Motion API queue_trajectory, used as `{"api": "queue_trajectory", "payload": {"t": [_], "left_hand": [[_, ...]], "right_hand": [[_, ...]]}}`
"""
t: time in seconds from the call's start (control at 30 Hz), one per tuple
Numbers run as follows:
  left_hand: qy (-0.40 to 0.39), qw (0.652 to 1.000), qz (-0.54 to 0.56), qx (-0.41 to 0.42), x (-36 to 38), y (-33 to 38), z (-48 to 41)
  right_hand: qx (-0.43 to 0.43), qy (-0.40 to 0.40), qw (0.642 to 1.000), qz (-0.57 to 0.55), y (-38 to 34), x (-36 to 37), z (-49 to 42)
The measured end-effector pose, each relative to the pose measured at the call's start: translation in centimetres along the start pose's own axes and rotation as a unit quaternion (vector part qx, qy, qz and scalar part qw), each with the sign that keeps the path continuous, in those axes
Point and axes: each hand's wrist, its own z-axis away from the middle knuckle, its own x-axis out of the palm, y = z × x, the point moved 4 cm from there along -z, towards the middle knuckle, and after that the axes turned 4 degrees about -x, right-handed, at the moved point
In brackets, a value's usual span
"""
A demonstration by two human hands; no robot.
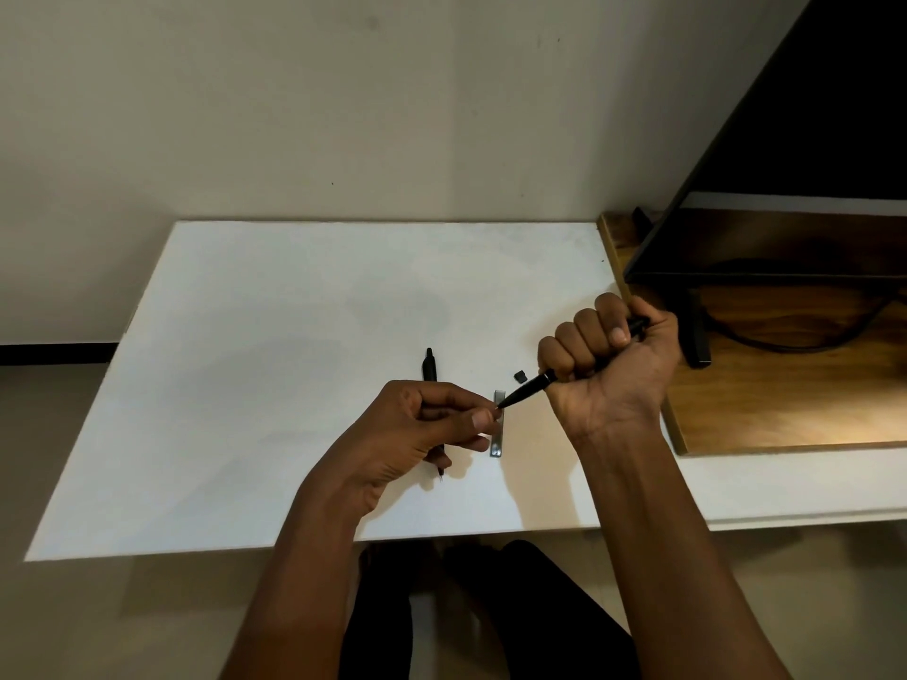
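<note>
My right hand (pixel 608 355) grips a black pen (pixel 527 391) in a full fist above the white table (pixel 245 385), its tip slanting down to the left. My left hand (pixel 427 429) pinches at that tip between thumb and forefinger; what it pinches is too small to make out. A second black pen (pixel 429 365) lies on the table, partly hidden under my left hand. A thin grey case (pixel 497 439) lies flat just right of my left fingers. A small black cap-like piece (pixel 519 375) sits on the table below the held pen.
A wooden stand (pixel 785 409) sits at the table's right, carrying a dark monitor (pixel 810 139) with its foot and a black cable. The wall runs along the table's far edge. My legs show under the near edge.
</note>
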Motion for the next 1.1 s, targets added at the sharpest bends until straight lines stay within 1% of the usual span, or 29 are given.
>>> {"api": "queue_trajectory", "payload": {"t": [0.63, 1.1], "left_hand": [[-0.01, 1.0, 0.009, 0.008, 0.0, 0.2, 0.3], [-0.012, 1.0, 0.01, 0.014, 0.1, 0.5, 0.4]], "right_hand": [[0.027, 0.015, 0.998, -0.059, 0.4, -0.7, -0.1], [0.032, 0.028, 0.997, -0.066, 0.5, -1.1, -0.3]]}}
